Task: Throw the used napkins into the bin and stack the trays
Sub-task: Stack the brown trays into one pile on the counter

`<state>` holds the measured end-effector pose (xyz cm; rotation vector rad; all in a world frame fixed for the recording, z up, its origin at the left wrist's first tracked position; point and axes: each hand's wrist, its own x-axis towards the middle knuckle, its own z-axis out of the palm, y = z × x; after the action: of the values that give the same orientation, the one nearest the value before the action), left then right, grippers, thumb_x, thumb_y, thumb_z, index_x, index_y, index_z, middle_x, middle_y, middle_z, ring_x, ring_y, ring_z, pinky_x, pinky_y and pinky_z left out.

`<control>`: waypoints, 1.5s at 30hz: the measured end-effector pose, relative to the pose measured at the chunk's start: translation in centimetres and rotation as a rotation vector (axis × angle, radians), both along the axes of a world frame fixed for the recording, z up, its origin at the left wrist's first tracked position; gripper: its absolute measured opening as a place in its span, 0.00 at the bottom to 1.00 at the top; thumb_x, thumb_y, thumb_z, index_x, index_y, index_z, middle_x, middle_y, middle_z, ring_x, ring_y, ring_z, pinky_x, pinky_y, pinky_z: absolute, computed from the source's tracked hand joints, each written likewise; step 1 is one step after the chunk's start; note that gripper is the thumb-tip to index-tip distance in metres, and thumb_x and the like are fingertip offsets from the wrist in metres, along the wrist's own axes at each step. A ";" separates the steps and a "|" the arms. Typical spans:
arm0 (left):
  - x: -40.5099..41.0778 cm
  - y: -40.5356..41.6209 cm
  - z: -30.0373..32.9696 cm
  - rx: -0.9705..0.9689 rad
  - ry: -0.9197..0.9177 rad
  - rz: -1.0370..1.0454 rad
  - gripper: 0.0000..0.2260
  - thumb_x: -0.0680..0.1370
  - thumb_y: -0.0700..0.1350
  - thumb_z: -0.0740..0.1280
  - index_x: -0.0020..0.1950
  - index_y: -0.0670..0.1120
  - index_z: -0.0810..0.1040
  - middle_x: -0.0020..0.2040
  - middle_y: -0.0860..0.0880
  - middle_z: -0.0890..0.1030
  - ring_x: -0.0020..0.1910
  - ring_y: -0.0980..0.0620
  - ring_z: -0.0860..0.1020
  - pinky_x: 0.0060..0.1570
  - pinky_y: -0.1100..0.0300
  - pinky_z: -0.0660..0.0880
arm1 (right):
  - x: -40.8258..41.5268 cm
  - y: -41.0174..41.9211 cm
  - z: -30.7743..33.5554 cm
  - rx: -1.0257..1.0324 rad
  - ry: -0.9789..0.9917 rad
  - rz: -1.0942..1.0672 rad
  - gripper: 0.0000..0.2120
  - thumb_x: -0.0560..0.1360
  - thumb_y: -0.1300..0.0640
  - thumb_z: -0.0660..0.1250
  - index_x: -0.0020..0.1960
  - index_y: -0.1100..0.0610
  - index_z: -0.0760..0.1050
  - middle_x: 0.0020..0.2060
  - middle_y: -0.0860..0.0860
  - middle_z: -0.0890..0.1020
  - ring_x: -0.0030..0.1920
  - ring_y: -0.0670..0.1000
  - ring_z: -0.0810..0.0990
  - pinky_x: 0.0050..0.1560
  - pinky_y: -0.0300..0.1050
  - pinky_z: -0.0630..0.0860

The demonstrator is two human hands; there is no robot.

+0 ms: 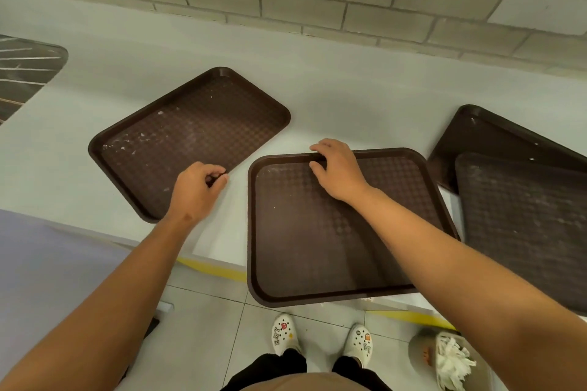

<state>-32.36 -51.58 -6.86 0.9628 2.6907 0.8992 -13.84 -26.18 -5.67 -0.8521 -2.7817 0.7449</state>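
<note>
- Brown plastic everywhere: four trays on the pale counter (333, 95), none with a napkin left on it that I can see.
- The used napkins (452, 359) sit crumpled in the bin (419, 349) on the floor by the person's right foot, so that half looks done.
- The right hand (338, 168) grips the far rim of the middle tray (317, 247), fingers curled over the edge; this tray overhangs the counter's near edge toward the person.
- The left hand (198, 187) pinches the near right corner of the left tray (190, 136), thumb and fingers closed on the rim.
- The left tray lies askew, its long axis running from near-left to far-right, just beside the middle tray and apart from it.
- To my eye the stacking turns on that: the left tray must swing rightward and square up before it can nest.
- Two more trays (514, 200) overlap at the right, one partly on the other, touching the middle tray's right edge or close to it.
</note>
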 end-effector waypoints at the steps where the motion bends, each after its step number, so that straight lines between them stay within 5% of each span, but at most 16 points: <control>1: 0.7 -0.1 0.2 0.027 0.022 -0.003 0.11 0.78 0.49 0.71 0.59 0.47 0.83 0.52 0.50 0.81 0.49 0.54 0.78 0.55 0.57 0.77 | 1.4 0.1 0.5 -0.014 0.014 -0.033 0.20 0.82 0.49 0.64 0.72 0.52 0.73 0.72 0.51 0.71 0.74 0.53 0.65 0.77 0.52 0.60; 5: 4.6 -0.4 1.6 0.095 -0.057 -0.002 0.15 0.77 0.53 0.72 0.61 0.48 0.82 0.54 0.50 0.81 0.50 0.55 0.78 0.52 0.58 0.77 | 8.7 0.8 1.6 -0.028 0.046 -0.239 0.21 0.81 0.47 0.65 0.73 0.51 0.72 0.74 0.51 0.69 0.77 0.54 0.60 0.79 0.55 0.56; 11: 10.3 -0.7 1.6 -0.102 -0.228 -0.059 0.34 0.74 0.63 0.70 0.76 0.50 0.66 0.65 0.50 0.74 0.56 0.50 0.78 0.51 0.55 0.78 | 18.8 1.3 1.2 -0.044 -0.042 -0.510 0.26 0.79 0.45 0.67 0.74 0.53 0.70 0.77 0.54 0.65 0.78 0.55 0.59 0.78 0.56 0.57; 22: 13.0 0.8 -0.3 -0.071 -0.150 -0.036 0.31 0.79 0.58 0.67 0.77 0.46 0.65 0.76 0.47 0.64 0.75 0.46 0.62 0.73 0.46 0.66 | 20.0 0.2 -0.6 -0.115 -0.112 -0.507 0.35 0.79 0.39 0.65 0.80 0.54 0.60 0.81 0.54 0.56 0.81 0.55 0.50 0.80 0.56 0.53; 40: 9.9 2.7 -0.2 -0.253 -0.053 -0.213 0.35 0.76 0.68 0.62 0.78 0.51 0.63 0.82 0.45 0.53 0.80 0.43 0.49 0.77 0.42 0.57 | 23.2 -3.8 -0.9 0.031 -0.106 -0.520 0.28 0.77 0.41 0.67 0.74 0.51 0.69 0.76 0.51 0.65 0.73 0.56 0.63 0.74 0.55 0.64; 45: 11.8 3.8 -0.5 -0.389 0.125 -0.503 0.38 0.75 0.72 0.58 0.80 0.56 0.57 0.83 0.46 0.46 0.81 0.39 0.40 0.78 0.41 0.44 | 21.6 -3.8 -1.2 0.115 -0.168 -0.345 0.33 0.78 0.34 0.61 0.77 0.48 0.64 0.80 0.51 0.57 0.80 0.57 0.52 0.79 0.57 0.54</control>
<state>-20.60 -47.77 -7.38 1.5219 2.3903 0.2160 7.75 -29.94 -6.84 -1.3788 -2.6719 0.4694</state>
